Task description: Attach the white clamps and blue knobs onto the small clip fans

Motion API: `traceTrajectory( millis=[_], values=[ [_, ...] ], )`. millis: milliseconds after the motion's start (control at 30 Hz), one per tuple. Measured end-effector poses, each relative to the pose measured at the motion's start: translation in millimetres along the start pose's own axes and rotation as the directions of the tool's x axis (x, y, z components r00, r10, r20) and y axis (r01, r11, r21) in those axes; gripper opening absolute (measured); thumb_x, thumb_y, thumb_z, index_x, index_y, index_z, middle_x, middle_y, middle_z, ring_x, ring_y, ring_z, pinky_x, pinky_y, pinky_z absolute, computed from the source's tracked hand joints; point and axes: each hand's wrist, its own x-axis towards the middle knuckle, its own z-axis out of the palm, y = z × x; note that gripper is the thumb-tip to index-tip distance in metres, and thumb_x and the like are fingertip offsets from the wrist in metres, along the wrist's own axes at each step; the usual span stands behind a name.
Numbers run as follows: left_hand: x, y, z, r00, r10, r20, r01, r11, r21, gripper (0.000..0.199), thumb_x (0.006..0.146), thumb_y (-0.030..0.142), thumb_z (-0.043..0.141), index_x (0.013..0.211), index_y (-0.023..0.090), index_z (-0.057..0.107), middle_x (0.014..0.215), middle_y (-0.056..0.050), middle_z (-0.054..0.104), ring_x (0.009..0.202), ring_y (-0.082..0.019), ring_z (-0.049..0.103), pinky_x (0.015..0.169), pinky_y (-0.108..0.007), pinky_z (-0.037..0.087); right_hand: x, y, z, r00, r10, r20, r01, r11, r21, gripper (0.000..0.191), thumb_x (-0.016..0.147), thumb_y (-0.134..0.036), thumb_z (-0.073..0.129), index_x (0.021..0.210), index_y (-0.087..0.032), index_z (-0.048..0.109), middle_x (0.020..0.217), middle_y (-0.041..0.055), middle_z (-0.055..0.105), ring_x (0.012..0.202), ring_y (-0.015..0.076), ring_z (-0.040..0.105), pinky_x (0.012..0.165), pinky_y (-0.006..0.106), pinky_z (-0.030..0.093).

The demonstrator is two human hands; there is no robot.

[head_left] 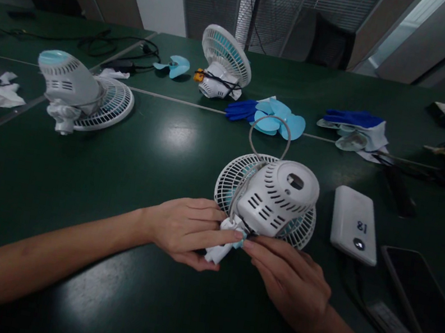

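Observation:
A white fan [277,195] lies grille-down on the dark green table, its vented motor housing facing up and a thin ring standing behind it. At the fan's near side is a crumpled white cloth [220,250]. My left hand [190,230] is closed on this cloth, its fingers pressing it against the fan's base. From the right, my right hand [292,280] reaches to the same spot, fingers together and their tips by a small light-blue piece. What exactly the right fingertips grip is too small to make out.
Another fan [65,83] lies at the left, a third [222,64] at the back. Light-blue blades [279,120] and gloves [354,129] lie behind the near fan. A white power bank [356,223] and a phone [417,301] are at the right, with cables beside them.

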Motion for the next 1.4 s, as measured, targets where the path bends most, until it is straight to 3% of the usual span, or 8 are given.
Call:
traceTrajectory(
  millis=[333,500,667,800,1000,1400],
  values=[
    [2,0,0.0,1.000,0.014,-0.011,-0.014,1.000,0.015,0.060,0.090,0.042,0.071,0.129,-0.002,0.056,0.084,-0.010,0.072,0.091,-0.024,0.071,0.085,-0.036,0.060,7,-9,4,0.994,0.068,-0.086,-0.067,0.998,0.018,0.017,0.092,-0.019,0.073,0.109,-0.021,0.070,0.092,0.0007,0.080,0.076,0.0116,0.076,0.067,0.022,0.059],
    [4,2,-0.5,1.000,0.018,-0.009,-0.018,0.998,0.054,0.052,0.095,0.043,0.065,0.126,0.002,0.059,0.085,-0.009,0.073,0.090,-0.022,0.071,0.085,-0.033,0.060,13,-12,5,0.991,0.109,-0.081,-0.098,0.986,0.136,0.007,0.092,-0.014,0.070,0.096,-0.019,0.068,0.082,0.0003,0.077,0.070,0.0106,0.074,0.064,0.020,0.058],
    [5,2,-0.1,0.999,0.037,0.000,-0.037,0.998,0.052,0.054,0.093,0.042,0.067,0.126,0.000,0.059,0.087,-0.010,0.074,0.092,-0.023,0.071,0.086,-0.034,0.059,14,-12,8,0.994,0.107,-0.026,-0.100,0.977,0.186,0.011,0.095,-0.013,0.063,0.087,-0.020,0.064,0.077,-0.0012,0.074,0.064,0.0099,0.071,0.061,0.023,0.055],
    [5,0,0.2,0.999,0.044,-0.012,-0.044,0.998,0.033,0.055,0.092,0.041,0.069,0.126,-0.001,0.059,0.087,-0.011,0.074,0.091,-0.023,0.071,0.083,-0.035,0.060,9,-10,6,0.994,0.108,-0.007,-0.105,0.977,0.187,0.008,0.093,-0.013,0.065,0.096,-0.020,0.066,0.083,-0.0002,0.075,0.070,0.0114,0.072,0.065,0.023,0.057],
    [5,-1,0.1,0.999,0.022,-0.027,-0.022,1.000,-0.011,0.054,0.094,0.040,0.066,0.130,0.001,0.056,0.086,-0.010,0.074,0.090,-0.023,0.071,0.081,-0.035,0.060,1,0,1,1.000,0.012,0.020,-0.016,0.981,0.192,0.034,0.088,-0.007,0.064,0.120,-0.019,0.065,0.101,0.0030,0.077,0.087,0.0133,0.075,0.076,0.024,0.060],
    [3,-1,0.4,1.000,0.020,-0.014,-0.020,0.999,-0.029,0.057,0.092,0.040,0.068,0.130,-0.001,0.056,0.085,-0.011,0.072,0.091,-0.025,0.071,0.083,-0.037,0.059,8,2,-1,1.000,0.012,-0.026,-0.008,0.987,0.162,0.026,0.090,-0.012,0.071,0.114,-0.020,0.068,0.096,0.0013,0.079,0.082,0.0121,0.076,0.074,0.021,0.062]
  ],
)
